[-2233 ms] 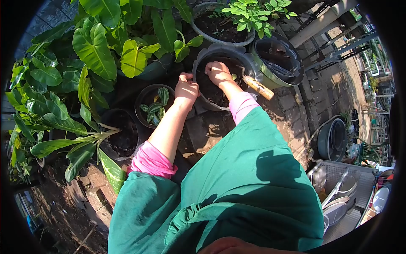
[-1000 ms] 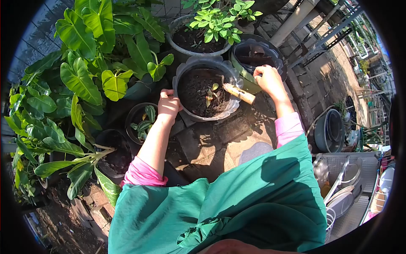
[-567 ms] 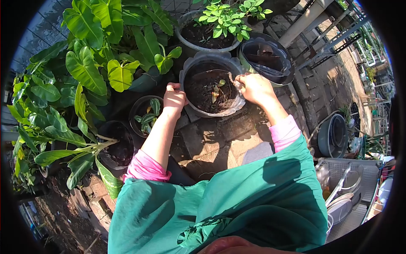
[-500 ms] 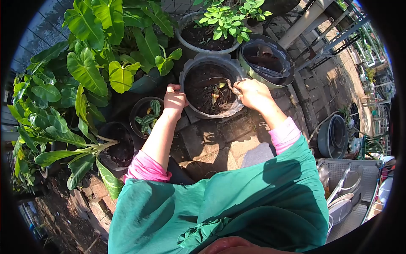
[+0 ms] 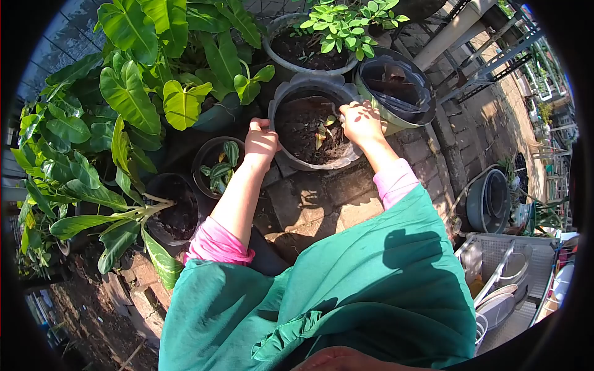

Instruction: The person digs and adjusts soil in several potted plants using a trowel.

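A grey plastic pot with a scalloped rim [image 5: 286, 159] stands in front of me, holding dark soil and a few yellowing leaves [image 5: 322, 131]. My left hand [image 5: 261, 140] is closed on the left side of its rim. Over the right side of the pot is my right hand [image 5: 361, 122], its fingers curled downward at the rim. Whatever those fingers hold is hidden beneath the hand. A brownish strip shows against the soil near the pot's far wall; I cannot make out what it is.
A small pot with a striped-leaf plant [image 5: 220, 167] stands left of the big pot. Beyond it is a round pot with a leafy shrub [image 5: 346, 28]. Stacked pots [image 5: 396, 86] stand at the right. Large-leaved plants [image 5: 130, 93] crowd the left. A dish rack [image 5: 504, 278] is at lower right.
My right hand has shifted up and slightly left, further over the rim. The curved brown piece seen by its fingers earlier is now hidden. My left hand stays on the rim.
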A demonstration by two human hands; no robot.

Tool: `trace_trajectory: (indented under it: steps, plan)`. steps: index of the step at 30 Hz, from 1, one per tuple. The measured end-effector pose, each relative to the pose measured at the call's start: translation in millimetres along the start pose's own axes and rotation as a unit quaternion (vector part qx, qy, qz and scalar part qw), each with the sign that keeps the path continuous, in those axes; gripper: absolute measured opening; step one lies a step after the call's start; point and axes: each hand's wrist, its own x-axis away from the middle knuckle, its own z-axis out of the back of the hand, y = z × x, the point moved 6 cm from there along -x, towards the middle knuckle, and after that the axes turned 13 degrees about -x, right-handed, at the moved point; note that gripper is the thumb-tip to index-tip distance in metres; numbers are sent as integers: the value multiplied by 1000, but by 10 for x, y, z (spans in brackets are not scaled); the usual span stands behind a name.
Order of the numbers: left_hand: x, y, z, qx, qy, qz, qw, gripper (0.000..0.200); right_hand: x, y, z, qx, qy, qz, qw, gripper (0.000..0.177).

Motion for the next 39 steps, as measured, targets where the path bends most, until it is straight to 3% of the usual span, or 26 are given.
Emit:
trace_trajectory:
  steps: [1, 3, 5, 8, 9, 11, 13, 15, 17, 19, 20, 23, 25, 27, 29, 31, 34, 35, 37, 38, 39]
  plan:
    - [-17, -16, -6, 0, -3, -2, 1000, 34, 0, -86, 49, 43, 56, -1, 998, 22]
    - [-33, -39, -22, 2, -8, -1, 1000, 34, -42, -251, 45, 9, 49, 10, 999, 24]
    - [-48, -46, -12, -7, -7, -6, 1000, 34, -24, -269, 7, 35, 24, -46, 998, 25]
    - [-38, -57, -14, 19, -13, -3, 1000, 34, -46, 40, -75, 77, 9, -80, 994, 23]
    - [-55, -61, -10, 22, -13, -3, 1000, 34, -59, 128, -95, 79, 34, -37, 996, 23]
    - [-83, -90, -14, 13, -11, -4, 1000, 33, -57, 178, -22, 33, -32, -3, 999, 27]
    - [-63, -89, -22, 19, -13, -4, 1000, 34, -18, 116, 190, -36, -3, 47, 998, 30]
    - [-81, -72, -8, 27, -14, -4, 1000, 34, 32, 109, 426, 46, 3, -7, 999, 31]
    - [-82, -76, -20, 23, -27, -7, 999, 35, 88, -47, 598, 107, 37, 13, 993, 29]
    - [-102, -67, -37, 18, -24, -10, 999, 35, 84, -70, 472, 108, 98, 49, 988, 30]
    - [-109, -90, -42, 18, -20, -10, 1000, 35, 75, -88, 358, 124, 66, 78, 987, 32]
    - [-112, -79, -24, 26, -16, -10, 999, 37, 118, -236, 296, 179, 104, 174, 963, 34]
    - [-73, -73, -13, 12, -27, -10, 999, 39, 61, -274, 276, 201, 146, 186, 951, 24]
    - [-64, -88, -23, 17, -23, -8, 1000, 38, -3, -296, 248, 214, 138, 151, 955, 22]
    - [-94, -86, -9, 28, -17, -5, 999, 38, -53, -257, 296, 155, 81, 47, 984, 20]
    - [-65, -72, -13, 23, -27, 1, 999, 37, 7, -450, 356, 137, 75, 93, 983, 18]
    - [-78, -81, -32, 32, -28, -5, 999, 37, 31, -517, 152, 202, 145, 235, 940, 23]
    - [-89, -96, -26, 36, -22, -9, 999, 36, 77, -440, 158, 202, 146, 236, 939, 23]
    - [-80, -83, -11, 41, -24, -4, 999, 36, 293, -449, 177, 144, 22, 301, 943, 19]
    - [-69, -91, -11, 47, -28, 1, 998, 35, 327, -374, 163, 155, 3, 277, 948, 21]
    - [-53, -91, -3, 48, -29, 5, 998, 35, 359, -354, 294, 128, 51, 294, 946, 22]
